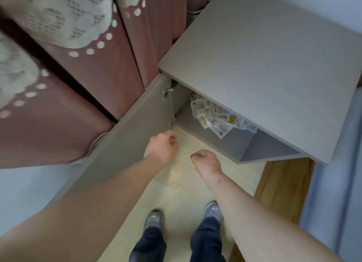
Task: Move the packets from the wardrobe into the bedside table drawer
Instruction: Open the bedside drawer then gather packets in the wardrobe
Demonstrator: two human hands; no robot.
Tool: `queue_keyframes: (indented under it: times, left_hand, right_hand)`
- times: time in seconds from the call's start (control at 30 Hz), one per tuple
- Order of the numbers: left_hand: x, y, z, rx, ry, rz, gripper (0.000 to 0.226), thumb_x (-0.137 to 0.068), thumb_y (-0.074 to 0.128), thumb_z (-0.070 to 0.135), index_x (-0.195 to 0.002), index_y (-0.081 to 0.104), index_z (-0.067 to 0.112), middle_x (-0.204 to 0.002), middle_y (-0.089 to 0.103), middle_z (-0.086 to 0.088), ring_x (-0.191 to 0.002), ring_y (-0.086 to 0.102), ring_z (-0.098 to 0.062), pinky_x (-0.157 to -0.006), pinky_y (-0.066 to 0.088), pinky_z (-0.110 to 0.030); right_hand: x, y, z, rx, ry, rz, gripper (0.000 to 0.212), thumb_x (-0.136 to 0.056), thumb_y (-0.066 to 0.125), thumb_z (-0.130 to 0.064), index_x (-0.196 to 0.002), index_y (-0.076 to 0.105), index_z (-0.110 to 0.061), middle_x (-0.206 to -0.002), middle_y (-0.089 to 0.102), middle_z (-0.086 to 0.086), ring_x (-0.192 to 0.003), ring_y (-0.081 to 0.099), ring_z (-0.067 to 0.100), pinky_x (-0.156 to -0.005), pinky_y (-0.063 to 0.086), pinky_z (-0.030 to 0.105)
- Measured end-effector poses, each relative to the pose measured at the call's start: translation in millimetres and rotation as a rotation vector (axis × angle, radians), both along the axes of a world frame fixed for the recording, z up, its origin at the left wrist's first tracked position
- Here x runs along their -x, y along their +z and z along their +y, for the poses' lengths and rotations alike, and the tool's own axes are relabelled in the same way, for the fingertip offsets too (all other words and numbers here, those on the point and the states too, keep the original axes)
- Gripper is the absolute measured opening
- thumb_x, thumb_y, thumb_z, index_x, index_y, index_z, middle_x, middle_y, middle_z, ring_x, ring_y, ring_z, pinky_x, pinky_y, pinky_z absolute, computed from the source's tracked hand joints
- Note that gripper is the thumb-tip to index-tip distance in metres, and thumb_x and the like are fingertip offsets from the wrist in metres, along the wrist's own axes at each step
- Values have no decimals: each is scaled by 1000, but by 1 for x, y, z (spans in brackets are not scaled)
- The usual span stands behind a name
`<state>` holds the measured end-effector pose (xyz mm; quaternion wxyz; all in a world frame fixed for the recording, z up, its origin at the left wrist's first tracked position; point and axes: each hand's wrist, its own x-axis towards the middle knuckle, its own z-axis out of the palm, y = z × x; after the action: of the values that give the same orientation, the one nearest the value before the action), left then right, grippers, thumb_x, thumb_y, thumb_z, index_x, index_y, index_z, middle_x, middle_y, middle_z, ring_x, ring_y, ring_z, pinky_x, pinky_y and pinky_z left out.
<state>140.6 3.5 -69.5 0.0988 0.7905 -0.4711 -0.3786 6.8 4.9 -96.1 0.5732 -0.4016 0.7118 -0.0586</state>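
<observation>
2 bare hands are hovering in front of an open grey wardrobe compartment with packets inside.

The small white and yellow plastic packets [213, 116] are lying in 1 loose heap inside the grey flat-panelled wardrobe [254, 65], on its shelf at the back left, partly hidden under the top panel. The grey wardrobe door [137, 128] is standing open to the left. The left hand [161, 146] is hanging just beside the free edge of this door with its fingers curled into a loose fist, and it is holding nothing; I cannot tell if it is touching the door. The right hand [207, 162] is also curling into a fist, empty, below the opening and apart from the packets. The person is standing on the pale cream floor [176, 193] in 2 grey shoes [154, 220]. Reddish-brown curtains with white lace [98, 75] are hanging behind the door.
</observation>
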Motion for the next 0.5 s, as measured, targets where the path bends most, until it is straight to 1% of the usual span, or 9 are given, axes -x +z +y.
queue_keyframes:
  times: [0.03, 0.1, 0.13, 0.2, 0.27, 0.3, 0.37, 0.43, 0.5]
  left_hand:
    - [8, -11, -7, -17, 1, 3, 30, -89, 47, 13, -114, 64, 17, -113, 68, -4, -107, 60, -24, -90, 44, -22]
    - [23, -34, -20, -45, 1, 33, 28, -90, 48, 15, -112, 65, 19, -110, 68, -3, -101, 60, -21, -83, 43, -19]
    - [29, -47, -26, -57, 1, 58, 27, -90, 49, 15, -111, 64, 20, -108, 68, -2, -95, 60, -19, -77, 42, -16]
    - [37, -74, -37, -75, -16, 90, 26, -91, 50, 15, -112, 64, 19, -105, 65, -1, -86, 55, -15, -67, 38, -12]
    - [42, -100, -47, -78, -49, 96, 26, -91, 49, 12, -111, 66, 16, -106, 64, -1, -87, 54, -14, -56, 34, -6]
    - [43, -113, -52, -74, -64, 87, 26, -91, 48, 12, -109, 67, 16, -108, 65, 0, -91, 56, -15, -54, 34, -3]
    - [42, -137, -62, -51, -87, 65, 25, -91, 48, 13, -106, 68, 18, -112, 67, 1, -102, 60, -16, -59, 33, -1]
    - [40, -164, -73, -46, -144, 45, 25, -92, 48, 15, -106, 67, 20, -115, 67, 0, -108, 60, -19, -75, 39, -12]
    - [38, -200, -86, -25, -170, 37, 23, -92, 47, 15, -102, 67, 23, -116, 66, -2, -108, 60, -22, -84, 44, -20]
  right_hand:
    - [10, -8, -6, 16, 18, 7, 16, -86, 49, -12, -73, 57, -17, -73, 56, 1, -71, 52, 20, -64, 41, 23]
    - [27, -28, -17, 51, 46, 30, 17, -86, 48, -11, -73, 57, -17, -68, 52, -2, -65, 49, 16, -58, 37, 23]
    - [35, -40, -21, 59, 53, 42, 15, -86, 49, -11, -78, 60, -16, -72, 55, -2, -69, 51, 16, -60, 37, 23]
    - [47, -67, -29, 67, 54, 80, 16, -87, 51, -13, -97, 64, -15, -90, 62, -1, -84, 55, 17, -70, 38, 21]
    - [55, -94, -37, 66, 62, 137, 24, -89, 52, -14, -111, 61, -14, -107, 63, 2, -96, 57, 20, -75, 38, 20]
    - [58, -108, -41, 73, 66, 159, 26, -90, 52, -15, -115, 60, -15, -113, 63, 3, -101, 57, 21, -77, 38, 20]
    - [61, -135, -49, 82, 85, 186, 30, -91, 52, -17, -120, 57, -15, -120, 61, 5, -107, 57, 22, -77, 37, 20]
    - [61, -164, -60, 99, 115, 204, 33, -91, 52, -18, -123, 55, -15, -123, 59, 6, -109, 55, 23, -77, 36, 20]
    - [61, -200, -70, 146, 169, 238, 35, -89, 52, -20, -124, 56, -17, -126, 58, 7, -114, 54, 25, -80, 38, 22]
